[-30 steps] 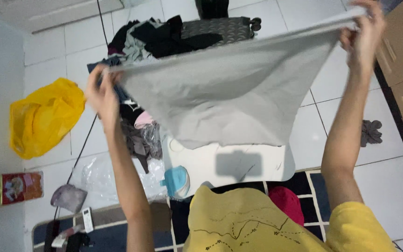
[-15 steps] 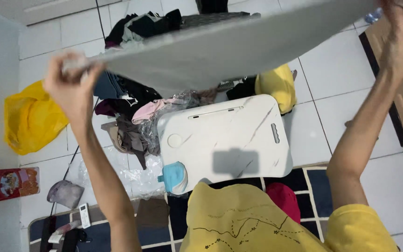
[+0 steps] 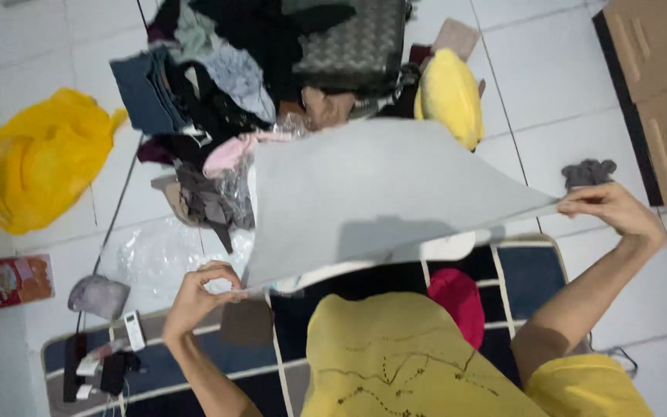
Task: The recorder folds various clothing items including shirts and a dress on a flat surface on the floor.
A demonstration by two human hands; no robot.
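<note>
As hands (image 3: 202,293) pinch corners, grey cloth (image 3: 364,197) between (spread flat)

- Yellow bag (image 3: 36,166) on the floor tiles (image 3: 557,85), well beyond the left hand (image 3: 198,297) and out to its left.
- Clothes pile (image 3: 218,85) beyond the left hand.
- Yellow cushion (image 3: 449,96) far beyond the right hand (image 3: 611,208), to its left.
- Grey rag (image 3: 588,171) just beyond the right hand.
- Clear plastic (image 3: 152,255) just left of the left hand.
- Red box (image 3: 9,282) and grey pouch (image 3: 98,296) further left.
- Remote (image 3: 133,330) on the rug (image 3: 526,266), near the left hand.
- Wooden drawers (image 3: 661,85) beyond the right hand.
</note>
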